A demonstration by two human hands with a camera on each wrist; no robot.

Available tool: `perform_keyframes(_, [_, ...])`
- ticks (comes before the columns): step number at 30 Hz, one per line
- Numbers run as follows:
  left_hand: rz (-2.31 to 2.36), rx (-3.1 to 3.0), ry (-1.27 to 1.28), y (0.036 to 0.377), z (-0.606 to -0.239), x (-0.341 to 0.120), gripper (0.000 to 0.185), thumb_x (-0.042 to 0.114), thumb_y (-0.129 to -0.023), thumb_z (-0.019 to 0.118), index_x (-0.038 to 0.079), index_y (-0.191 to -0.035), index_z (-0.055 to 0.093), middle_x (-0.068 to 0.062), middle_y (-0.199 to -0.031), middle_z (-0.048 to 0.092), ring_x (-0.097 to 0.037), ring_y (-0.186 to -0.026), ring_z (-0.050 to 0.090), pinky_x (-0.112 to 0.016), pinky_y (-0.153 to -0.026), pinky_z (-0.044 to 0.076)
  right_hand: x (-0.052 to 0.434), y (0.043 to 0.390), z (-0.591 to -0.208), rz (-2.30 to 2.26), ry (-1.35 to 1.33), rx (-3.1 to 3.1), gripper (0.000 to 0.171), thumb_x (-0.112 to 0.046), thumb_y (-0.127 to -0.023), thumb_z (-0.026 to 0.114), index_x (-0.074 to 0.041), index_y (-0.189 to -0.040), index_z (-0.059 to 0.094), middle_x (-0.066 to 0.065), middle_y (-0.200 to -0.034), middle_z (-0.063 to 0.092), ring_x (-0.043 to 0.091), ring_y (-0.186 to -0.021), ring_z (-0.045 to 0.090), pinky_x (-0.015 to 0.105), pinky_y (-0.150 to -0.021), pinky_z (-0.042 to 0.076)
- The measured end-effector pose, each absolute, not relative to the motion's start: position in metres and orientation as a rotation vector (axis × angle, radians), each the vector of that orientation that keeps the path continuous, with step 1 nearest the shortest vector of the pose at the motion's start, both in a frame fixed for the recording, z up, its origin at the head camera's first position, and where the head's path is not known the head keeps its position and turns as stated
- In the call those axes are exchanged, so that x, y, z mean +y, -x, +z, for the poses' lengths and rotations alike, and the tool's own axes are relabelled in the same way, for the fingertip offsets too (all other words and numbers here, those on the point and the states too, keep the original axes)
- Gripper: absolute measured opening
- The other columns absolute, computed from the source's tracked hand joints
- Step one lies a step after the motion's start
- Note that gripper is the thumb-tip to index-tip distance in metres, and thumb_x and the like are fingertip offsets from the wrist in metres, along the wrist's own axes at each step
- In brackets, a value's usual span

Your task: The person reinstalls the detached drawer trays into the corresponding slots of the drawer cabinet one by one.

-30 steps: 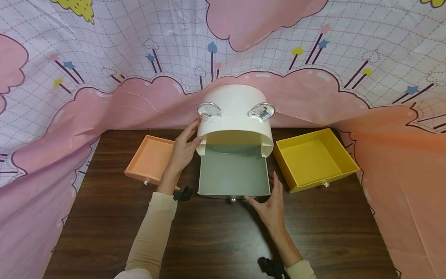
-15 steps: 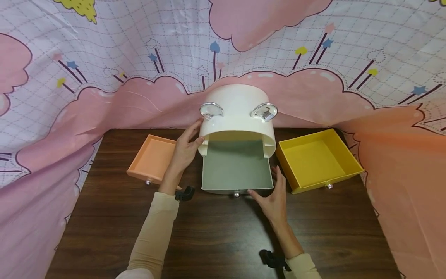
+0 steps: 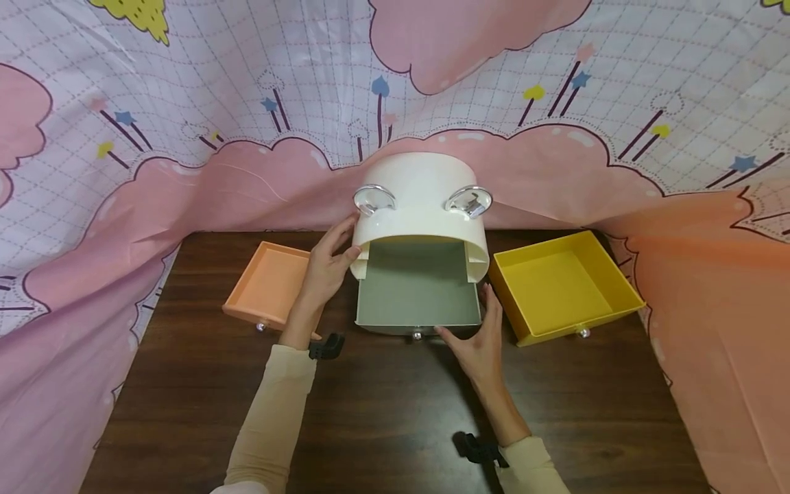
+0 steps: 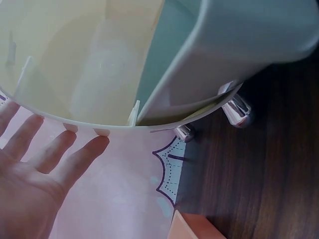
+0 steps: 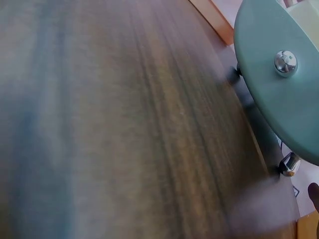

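Note:
A white rounded cabinet [image 3: 420,185] stands at the table's back with its front uncovered. A grey-green drawer [image 3: 420,302] sits partly inside it, jutting toward me, with a small silver knob [image 3: 417,335] on its front. My left hand [image 3: 324,267] rests on the cabinet's left side; in the left wrist view its outstretched fingers [image 4: 82,159] touch the outside near the rim. My right hand [image 3: 483,350] holds the drawer's front right corner, thumb at the front and fingers along the side. The right wrist view shows the drawer front [image 5: 264,74] and a sliver of finger.
An orange drawer [image 3: 268,285] lies left of the cabinet, partly behind my left forearm. On the right is a yellow drawer [image 3: 561,285], close to my right hand. Two silver ear-like handles [image 3: 469,201] stick out of the cabinet's top. A patterned cloth [image 3: 247,178] hangs behind the dark wooden table [image 3: 382,425].
The grey-green drawer has slid farther back into the cabinet, and my right hand has moved away from me with it. My left hand stays on the cabinet's side.

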State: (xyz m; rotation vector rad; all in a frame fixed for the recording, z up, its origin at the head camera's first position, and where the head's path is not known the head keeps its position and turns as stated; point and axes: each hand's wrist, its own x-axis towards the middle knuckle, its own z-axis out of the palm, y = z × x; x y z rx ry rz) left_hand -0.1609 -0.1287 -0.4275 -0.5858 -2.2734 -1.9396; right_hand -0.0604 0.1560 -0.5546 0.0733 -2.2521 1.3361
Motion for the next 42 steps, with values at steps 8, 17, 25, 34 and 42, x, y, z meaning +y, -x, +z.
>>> perform_keyframes(8, [-1.929, -2.278, 0.575, 0.161, -0.427, -0.128, 0.057, 0.014, -0.094, 0.060, -0.006, -0.145, 0.044, -0.022, -0.148, 0.044, -0.041, -0.136, 0.042, -0.050, -0.102, 0.046, 0.152, 0.071, -0.555, 1.379, -0.069, -2.226, 0.122, -0.011, -0.061, 0.096, -0.006, -0.157, 0.022, 0.018, -0.152, 0.034, 0.038, -0.139, 0.036, 0.048, -0.116, 0.029])
perform_keyframes(17, [-1.928, -2.271, 0.557, 0.161, -0.427, -0.129, 0.052, 0.002, -0.095, 0.060, -0.006, -0.144, 0.045, -0.022, -0.148, 0.044, -0.039, -0.136, 0.044, -0.047, -0.102, 0.047, 0.150, 0.077, -0.555, 1.406, -0.074, -2.206, 0.122, -0.010, -0.062, 0.096, -0.006, -0.158, 0.020, 0.009, -0.155, 0.032, 0.033, -0.140, 0.035, 0.043, -0.117, 0.027])
perform_keyframes(25, [-1.921, -2.251, 0.573, 0.161, -0.429, -0.130, 0.059, 0.017, -0.092, 0.061, -0.008, -0.143, 0.046, -0.024, -0.146, 0.045, -0.042, -0.133, 0.045, -0.050, -0.101, 0.047, 0.154, 0.088, -0.557, 1.393, -0.077, -2.237, 0.129, -0.016, -0.061, 0.097, -0.007, -0.159, 0.014, -0.001, -0.161, 0.024, 0.021, -0.144, 0.031, 0.041, -0.119, 0.026])
perform_keyframes(34, [-1.948, -2.240, 0.561, 0.160, -0.432, -0.129, 0.064, 0.025, -0.090, 0.062, -0.008, -0.143, 0.046, -0.023, -0.146, 0.046, -0.041, -0.134, 0.045, -0.048, -0.100, 0.048, 0.156, 0.103, -0.561, 1.362, -0.082, -2.239, 0.131, -0.018, -0.061, 0.097, -0.019, -0.161, 0.012, 0.002, -0.160, 0.026, 0.023, -0.145, 0.028, 0.047, -0.119, 0.024])
perform_keyframes(42, [-1.951, -2.217, 0.572, 0.161, -0.434, -0.129, 0.061, 0.020, -0.091, 0.061, -0.009, -0.142, 0.046, -0.025, -0.145, 0.046, -0.041, -0.134, 0.045, -0.045, -0.098, 0.050, 0.154, 0.108, -0.560, 1.379, -0.083, -2.221, 0.126, -0.020, -0.061, 0.097, -0.024, -0.160, 0.019, 0.000, -0.155, 0.033, 0.021, -0.141, 0.033, 0.046, -0.117, 0.027])
